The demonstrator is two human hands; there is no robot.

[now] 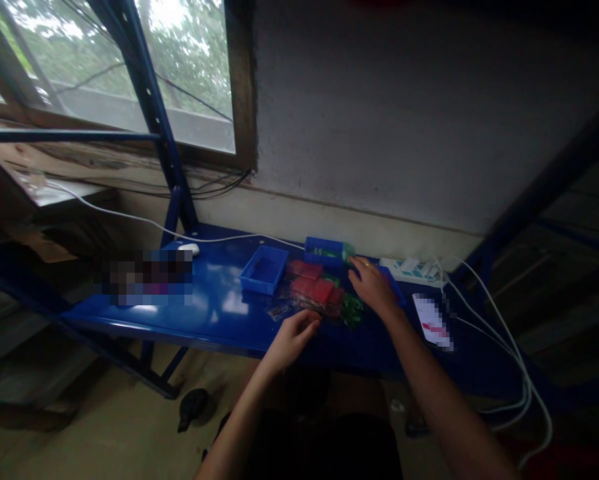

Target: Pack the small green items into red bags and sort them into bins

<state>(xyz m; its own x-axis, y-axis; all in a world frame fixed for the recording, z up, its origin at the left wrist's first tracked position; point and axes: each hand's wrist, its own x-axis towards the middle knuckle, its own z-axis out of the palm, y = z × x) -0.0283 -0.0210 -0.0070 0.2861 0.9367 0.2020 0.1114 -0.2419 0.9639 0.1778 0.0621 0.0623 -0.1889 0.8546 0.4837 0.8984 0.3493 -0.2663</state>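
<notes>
My left hand [295,335] is at the front edge of the pile, its thumb and fingers curled together; whatever they may hold is too small to make out. Just beyond it lie red plastic packets [315,291], with clear packets [281,308] to their left and green packets [351,309] to their right. My right hand [373,285] reaches over the right side of the pile, thumb and fingers apart. Its fingertips are beside a green packet [348,252] at the right end of a shallow blue bin [324,248], which holds more green bits.
Another blue bin [264,270] stands left of the pile, and a third [395,288] is partly behind my right forearm. A white power strip [413,272] with cables lies at the back right, near a blurred white phone-shaped item [429,319]. A white mouse [188,250] rests on the left.
</notes>
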